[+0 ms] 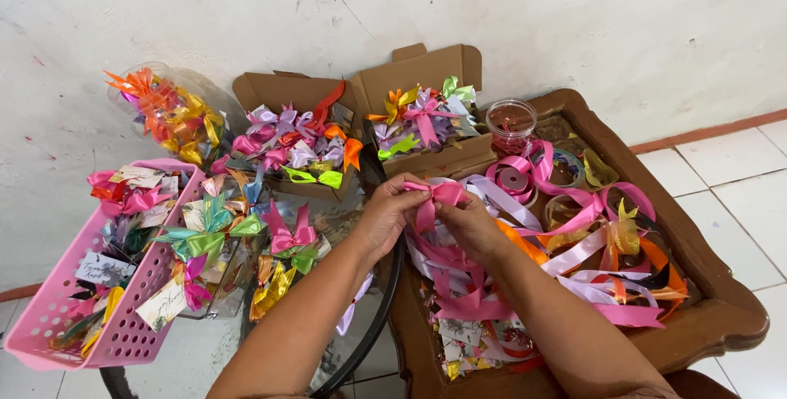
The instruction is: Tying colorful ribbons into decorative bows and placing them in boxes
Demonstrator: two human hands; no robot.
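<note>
While held above wooden tray (721,317), pink ribbon bow (434,196) pinched between left hand (384,217), right hand (474,227) fingers.

Ribbon heap (590,259) & boxes (426,112) crowd table; free room only above.

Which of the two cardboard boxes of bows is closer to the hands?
The right-hand cardboard box, with its lid standing open against the wall. It sits just above the left hand and right hand; the other cardboard box lies further left.
</note>
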